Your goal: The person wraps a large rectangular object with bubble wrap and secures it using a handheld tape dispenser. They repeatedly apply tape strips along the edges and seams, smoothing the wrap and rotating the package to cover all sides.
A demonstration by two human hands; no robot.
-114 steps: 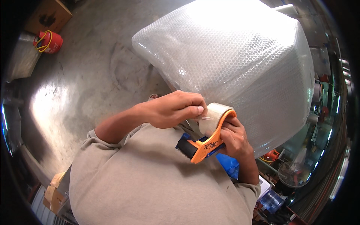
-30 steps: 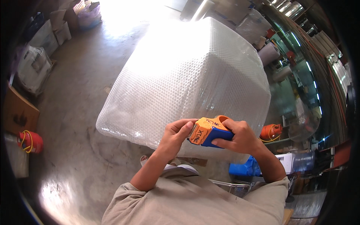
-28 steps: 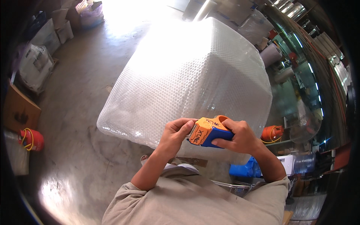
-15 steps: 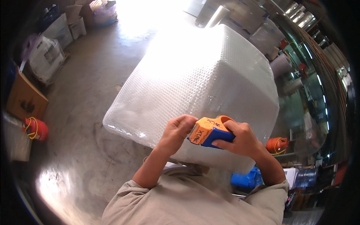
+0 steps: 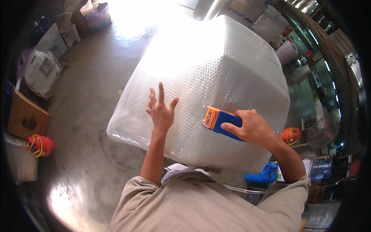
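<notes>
A large box-shaped bundle wrapped in bubble wrap (image 5: 253, 83) fills the middle of the view, its far top washed out by glare. My left hand (image 5: 159, 112) is spread, fingers pointing away from me, over the bundle's left part; whether it presses on the wrap I cannot tell. On the right, my right hand (image 5: 253, 125) grips an orange and blue tape dispenser (image 5: 230, 122) with dark handwriting on it. The thumb lies along its blue side. The dispenser's orange end points left, over the near part of the bundle.
Red gas cylinders with yellow hoses stand at left (image 5: 45, 145) and right (image 5: 290, 135). A brown cardboard box (image 5: 27, 116) and a plastic-wrapped item (image 5: 43, 71) line the left side. Blue plastic (image 5: 262, 174) lies near my right elbow. Glass panels (image 5: 319, 92) stand at far right.
My left hand has left the dispenser's toothed end, moved left and away from me, and spread its fingers. My right hand has tilted the dispenser and still holds it.
</notes>
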